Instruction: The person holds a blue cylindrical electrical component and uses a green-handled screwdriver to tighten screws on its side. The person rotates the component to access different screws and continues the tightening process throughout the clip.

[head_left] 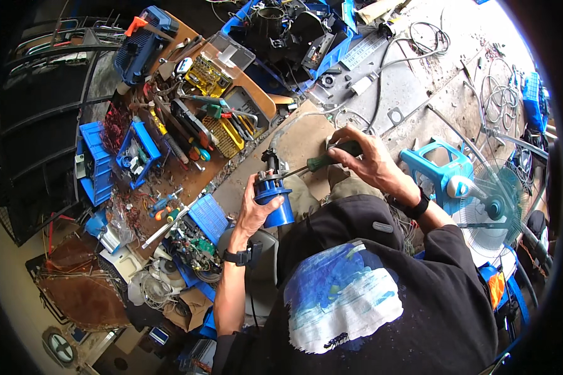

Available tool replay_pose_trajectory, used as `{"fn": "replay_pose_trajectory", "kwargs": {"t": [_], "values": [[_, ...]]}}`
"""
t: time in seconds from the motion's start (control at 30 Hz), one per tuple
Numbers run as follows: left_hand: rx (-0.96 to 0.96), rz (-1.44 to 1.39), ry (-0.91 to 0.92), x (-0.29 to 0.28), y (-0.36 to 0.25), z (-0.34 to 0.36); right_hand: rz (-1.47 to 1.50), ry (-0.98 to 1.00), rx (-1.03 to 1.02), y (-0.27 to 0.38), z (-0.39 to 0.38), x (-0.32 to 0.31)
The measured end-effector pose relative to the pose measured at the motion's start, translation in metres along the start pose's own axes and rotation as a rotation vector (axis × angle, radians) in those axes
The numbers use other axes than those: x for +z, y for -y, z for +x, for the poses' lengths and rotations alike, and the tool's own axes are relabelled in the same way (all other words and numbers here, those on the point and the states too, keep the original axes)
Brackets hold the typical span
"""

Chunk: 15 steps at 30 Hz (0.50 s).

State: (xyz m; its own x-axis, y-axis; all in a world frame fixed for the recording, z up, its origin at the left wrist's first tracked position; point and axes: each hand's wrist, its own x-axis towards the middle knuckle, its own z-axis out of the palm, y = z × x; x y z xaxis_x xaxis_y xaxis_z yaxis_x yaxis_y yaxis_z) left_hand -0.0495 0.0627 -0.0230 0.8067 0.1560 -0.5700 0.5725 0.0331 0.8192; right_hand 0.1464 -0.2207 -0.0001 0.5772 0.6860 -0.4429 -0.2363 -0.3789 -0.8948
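A blue cylindrical device, like a small pump or motor (278,211), is held over my lap. My left hand (251,214) wraps round its side, with the thumb across its upper blue rim. A dark metal fitting with a black cable (271,161) comes out of its top end. In my right hand (376,164) is a screwdriver (321,163) with a green handle, gripped near the handle's end. Its shaft slants down to the left, and the tip lies at the top of the blue device. Whether it sits in a screw is too small to tell.
Left lies a bench with pliers (194,119), a yellow bit case (205,76) and blue bins (95,164). A blue crate (338,59) of black scrap stands ahead. To the right are a light-blue stool (436,153), a fan (494,208) and coiled cables (497,94) on the floor.
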Motion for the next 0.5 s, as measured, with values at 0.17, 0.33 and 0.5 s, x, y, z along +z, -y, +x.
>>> {"fn": "replay_pose_trajectory", "kwargs": {"t": [0.17,0.33,0.5], "values": [[-0.027,-0.038,-0.009,0.001,-0.005,-0.001,0.195,-0.043,-0.249,-0.021,0.001,0.008],[-0.085,-0.096,0.001,-0.001,-0.002,0.001,0.109,-0.126,-0.298,-0.023,0.004,0.009],[-0.097,-0.098,0.025,-0.001,-0.003,0.005,0.012,-0.050,0.110,-0.026,0.014,-0.002]]}}
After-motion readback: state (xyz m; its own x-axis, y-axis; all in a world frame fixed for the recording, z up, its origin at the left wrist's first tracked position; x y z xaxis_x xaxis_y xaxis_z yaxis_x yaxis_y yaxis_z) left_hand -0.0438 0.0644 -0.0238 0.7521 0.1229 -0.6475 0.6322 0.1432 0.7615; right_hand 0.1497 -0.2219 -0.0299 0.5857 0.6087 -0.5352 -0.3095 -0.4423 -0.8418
